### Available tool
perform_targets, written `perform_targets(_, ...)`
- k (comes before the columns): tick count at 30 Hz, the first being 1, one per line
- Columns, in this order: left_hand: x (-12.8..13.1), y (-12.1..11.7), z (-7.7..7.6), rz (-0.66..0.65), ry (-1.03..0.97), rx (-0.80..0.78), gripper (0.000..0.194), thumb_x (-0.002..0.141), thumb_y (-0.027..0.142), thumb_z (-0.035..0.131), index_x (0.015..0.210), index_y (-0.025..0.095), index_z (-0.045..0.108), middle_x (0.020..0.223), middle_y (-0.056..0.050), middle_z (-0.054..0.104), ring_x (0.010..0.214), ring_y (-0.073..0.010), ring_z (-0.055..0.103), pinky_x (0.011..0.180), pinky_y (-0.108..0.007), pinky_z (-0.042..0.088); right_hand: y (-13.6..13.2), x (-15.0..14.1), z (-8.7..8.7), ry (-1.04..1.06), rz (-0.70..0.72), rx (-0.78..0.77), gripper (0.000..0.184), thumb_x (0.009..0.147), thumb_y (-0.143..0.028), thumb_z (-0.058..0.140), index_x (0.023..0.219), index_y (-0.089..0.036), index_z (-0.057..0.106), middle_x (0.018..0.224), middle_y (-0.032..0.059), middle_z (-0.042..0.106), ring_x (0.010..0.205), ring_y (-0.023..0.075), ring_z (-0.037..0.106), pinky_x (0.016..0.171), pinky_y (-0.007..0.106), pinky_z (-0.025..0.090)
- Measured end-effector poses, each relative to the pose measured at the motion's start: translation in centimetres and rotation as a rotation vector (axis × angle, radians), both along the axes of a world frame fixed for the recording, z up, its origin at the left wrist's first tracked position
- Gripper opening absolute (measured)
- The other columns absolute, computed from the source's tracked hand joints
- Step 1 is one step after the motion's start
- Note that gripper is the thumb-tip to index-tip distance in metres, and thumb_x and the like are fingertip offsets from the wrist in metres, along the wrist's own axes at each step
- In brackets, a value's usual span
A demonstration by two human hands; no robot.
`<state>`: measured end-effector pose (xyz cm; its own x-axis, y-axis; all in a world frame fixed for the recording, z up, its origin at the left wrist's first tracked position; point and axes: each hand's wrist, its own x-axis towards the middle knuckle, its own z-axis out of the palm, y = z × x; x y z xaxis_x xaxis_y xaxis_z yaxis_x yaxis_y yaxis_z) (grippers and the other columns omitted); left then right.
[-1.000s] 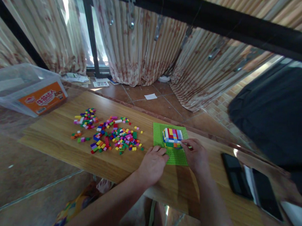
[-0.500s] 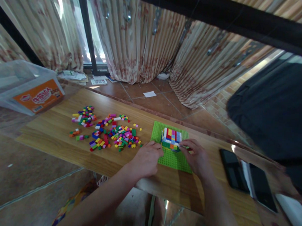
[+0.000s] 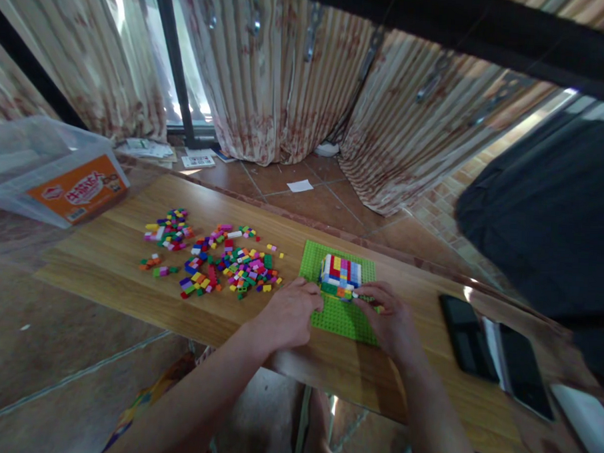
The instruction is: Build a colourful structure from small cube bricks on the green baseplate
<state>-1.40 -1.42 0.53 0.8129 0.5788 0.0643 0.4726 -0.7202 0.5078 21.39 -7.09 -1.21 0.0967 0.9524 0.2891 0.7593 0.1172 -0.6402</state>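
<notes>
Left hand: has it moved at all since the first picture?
Yes. The left hand has shifted to the left, closer to the loose toy bricks.

No word, brand or number could be read for certain from where you sat; well to the left of your left hand (image 3: 291,311), the clear plastic box (image 3: 13,197) bore an orange label (image 3: 63,203) on the side facing you; a line of large, stylised white characters with reddish edging slanted across it, too blurred for you to make out; a small red-and-white emblem (image 3: 52,192) stood at its left end, and a small barcode-like patch (image 3: 76,213) sat below the characters; beyond your left hand and to its left, a pale printed sheet (image 3: 198,161) on the floor carried blocky dark marks resembling codes, likewise unreadable.
</notes>
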Motion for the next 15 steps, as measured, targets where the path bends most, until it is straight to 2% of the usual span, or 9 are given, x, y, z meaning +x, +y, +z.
perform_targets(9, -0.07, 0.0, -0.1, 0.005, -0.007, -0.015, 0.025, 0.069, 0.009, 0.055, 0.089, 0.017, 0.067, 0.099, -0.006, 0.063, 0.1, -0.0225, 0.051, 0.094, -0.036, 0.043, 0.4, -0.29, 0.36, -0.104, -0.066, 0.116, 0.023, 0.087, -0.038, 0.057, 0.087, -0.023, 0.073, 0.097, 0.0052, 0.066, 0.087, 0.018, 0.065, 0.078, 0.033, 0.053)
perform_targets(15, -0.06, 0.01, 0.1, -0.002, -0.007, -0.027, 0.025, 0.07, 0.009, 0.055, 0.09, 0.017, 0.067, 0.099, -0.007, 0.063, 0.1, -0.0224, 0.051, 0.096, -0.037, 0.042, 0.59, -0.37, 0.39, -0.159, -0.074, 0.117, 0.023, 0.088, -0.036, 0.055, 0.086, -0.023, 0.073, 0.095, 0.0058, 0.066, 0.086, 0.0189, 0.064, 0.078, 0.035, 0.053)
